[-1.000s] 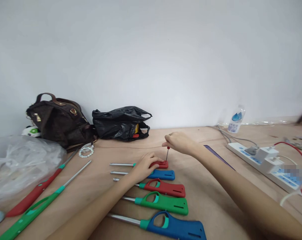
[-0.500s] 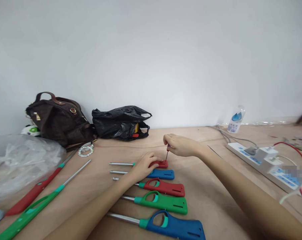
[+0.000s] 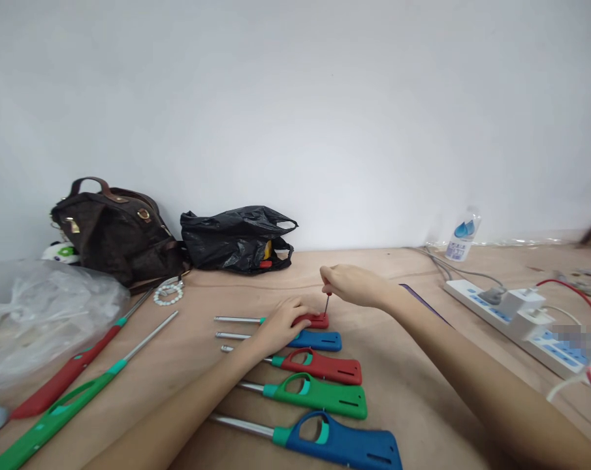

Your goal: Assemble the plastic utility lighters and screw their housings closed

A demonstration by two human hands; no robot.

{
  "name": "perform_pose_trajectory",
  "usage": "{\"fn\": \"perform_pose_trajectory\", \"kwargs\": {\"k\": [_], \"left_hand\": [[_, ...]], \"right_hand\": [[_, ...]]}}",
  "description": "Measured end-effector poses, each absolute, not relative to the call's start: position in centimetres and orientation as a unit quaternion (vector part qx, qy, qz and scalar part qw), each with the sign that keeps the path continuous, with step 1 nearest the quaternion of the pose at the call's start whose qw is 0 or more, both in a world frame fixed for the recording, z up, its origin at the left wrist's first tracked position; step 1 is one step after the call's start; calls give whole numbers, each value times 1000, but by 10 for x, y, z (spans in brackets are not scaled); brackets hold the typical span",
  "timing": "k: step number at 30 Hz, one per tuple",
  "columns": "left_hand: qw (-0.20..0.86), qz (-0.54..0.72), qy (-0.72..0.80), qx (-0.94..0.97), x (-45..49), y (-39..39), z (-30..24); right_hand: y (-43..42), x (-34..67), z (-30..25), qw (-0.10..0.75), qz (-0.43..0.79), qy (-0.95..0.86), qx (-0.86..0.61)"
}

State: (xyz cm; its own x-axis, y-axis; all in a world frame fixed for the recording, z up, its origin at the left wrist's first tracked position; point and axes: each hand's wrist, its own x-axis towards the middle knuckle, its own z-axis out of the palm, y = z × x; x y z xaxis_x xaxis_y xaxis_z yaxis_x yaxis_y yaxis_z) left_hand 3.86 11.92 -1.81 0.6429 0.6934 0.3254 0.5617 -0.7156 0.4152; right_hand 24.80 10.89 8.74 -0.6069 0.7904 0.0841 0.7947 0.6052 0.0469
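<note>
A row of long-nosed gas lighters lies on the table. At its far end, my left hand [image 3: 280, 325] is closed over a red lighter [image 3: 319, 320], fingers pressing its handle down. My right hand [image 3: 351, 285] pinches a small red-handled screwdriver [image 3: 327, 304], whose shaft stands nearly upright. Its tip meets the handle end of that red lighter. Nearer to me come a blue lighter [image 3: 324, 341], partly under my left hand, a second red lighter [image 3: 337, 368], a green lighter [image 3: 337, 400] and a larger-looking blue lighter [image 3: 354, 447]. My left forearm hides parts of their metal tubes.
On the left lie another red lighter [image 3: 64, 385], a green lighter [image 3: 55, 424], clear plastic bags [image 3: 45, 320] and a bead bracelet [image 3: 168, 294]. A dark backpack [image 3: 113, 235] and black plastic bag [image 3: 231, 238] stand against the wall. At right are a bottle [image 3: 462, 238] and power strip [image 3: 491, 313].
My right hand's fingers have turned slightly around the screwdriver, and its forearm has shifted a little, baring more of a dark flat edge behind it. My left hand stays put.
</note>
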Motion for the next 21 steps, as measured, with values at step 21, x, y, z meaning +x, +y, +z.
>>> {"fn": "perform_pose_trajectory", "kwargs": {"k": [21], "left_hand": [[141, 233, 357, 894, 39, 118, -17]], "right_hand": [[110, 248, 84, 55, -38, -900, -430]]}}
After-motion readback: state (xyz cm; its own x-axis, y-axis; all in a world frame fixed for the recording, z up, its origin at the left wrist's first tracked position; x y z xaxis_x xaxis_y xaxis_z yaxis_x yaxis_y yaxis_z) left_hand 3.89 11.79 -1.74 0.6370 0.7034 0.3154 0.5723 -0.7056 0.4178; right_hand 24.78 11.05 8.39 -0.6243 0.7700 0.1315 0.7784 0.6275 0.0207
